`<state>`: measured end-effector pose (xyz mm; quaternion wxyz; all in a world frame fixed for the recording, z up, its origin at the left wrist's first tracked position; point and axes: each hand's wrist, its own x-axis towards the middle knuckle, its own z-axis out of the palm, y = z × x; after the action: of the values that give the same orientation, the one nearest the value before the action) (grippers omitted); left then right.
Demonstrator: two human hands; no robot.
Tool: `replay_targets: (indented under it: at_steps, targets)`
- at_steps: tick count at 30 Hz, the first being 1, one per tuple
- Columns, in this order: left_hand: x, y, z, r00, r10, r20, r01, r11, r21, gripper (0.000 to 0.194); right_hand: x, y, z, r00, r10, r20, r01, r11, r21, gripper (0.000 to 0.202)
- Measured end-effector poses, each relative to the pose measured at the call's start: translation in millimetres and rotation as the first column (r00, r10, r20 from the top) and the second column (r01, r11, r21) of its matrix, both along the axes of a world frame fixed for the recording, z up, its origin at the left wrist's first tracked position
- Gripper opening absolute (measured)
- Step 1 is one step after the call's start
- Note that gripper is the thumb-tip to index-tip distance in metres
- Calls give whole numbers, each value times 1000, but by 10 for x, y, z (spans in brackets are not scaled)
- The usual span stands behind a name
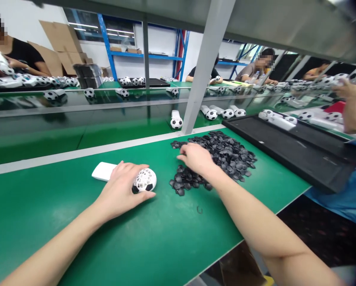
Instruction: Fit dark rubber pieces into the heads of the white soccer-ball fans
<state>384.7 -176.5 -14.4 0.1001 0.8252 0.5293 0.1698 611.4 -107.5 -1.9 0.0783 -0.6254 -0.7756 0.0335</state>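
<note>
A white device with a round football-patterned head [146,179] lies on the green tabletop, its flat white handle pointing left. Across its neck rests my left hand [122,186], fingers and thumb wrapped around the ball end. Some openings in the head's lattice face up, with black patches along its lower side. My right hand [195,157] is over the left part of a heap of small black pieces [230,157], thumb and fingertips close together; whatever is between them is too small to make out.
Black trays [285,147] lie at the right beside a person in blue. A slanted metal post [206,63] rises behind the heap. Beyond the pale rail runs a conveyor [121,131] carrying more football devices [176,122]. Several people sit across it.
</note>
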Motion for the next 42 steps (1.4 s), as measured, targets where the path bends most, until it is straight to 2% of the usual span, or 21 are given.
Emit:
replay_targets:
  at_steps: [2,5,7,12,16,20,23,28,34,38,40,42]
  targets:
    - [-19,5,6,1000,-22,-13,21,999,-23,60,142,90,15,986,-134,97,136,990,-18,15]
    - [-19,-10,11,997,-81,-14,78,991,-110,56,230,170,-25,979,-161,128,172,982,-76,14]
    - [12,-42,-3,997,-78,1,78,989,-130,57,230,189,-52,980,-148,133,162,981,-105,14]
    - [116,-105,-56,995,20,101,-7,992,-127,56,248,196,-60,989,-101,105,114,984,-134,11]
    - [88,-77,-37,985,-61,163,87,983,-163,53,315,231,-75,995,-80,58,89,981,-174,17]
    - [47,-58,6,980,-98,175,127,977,-168,53,350,246,-99,998,-49,26,53,979,-196,10]
    - [51,-63,20,981,-92,170,123,976,-181,53,335,226,-103,999,-38,5,38,984,-172,9]
    - [57,-60,20,980,-93,175,127,973,-193,53,267,212,-123,999,-53,-12,53,998,-19,17]
    - [59,-49,13,976,-89,197,128,973,-193,50,217,285,-200,997,70,15,-70,997,17,14]
    - [67,-47,-13,978,-82,194,113,981,-158,48,150,230,-160,993,119,-11,-118,991,56,21]
    - [71,-47,-21,978,-71,194,102,982,-156,49,82,122,-106,969,222,-107,-219,975,42,20]
    - [74,-47,-19,978,-59,200,94,981,-169,52,-3,-26,-53,865,377,-330,-399,917,1,17]
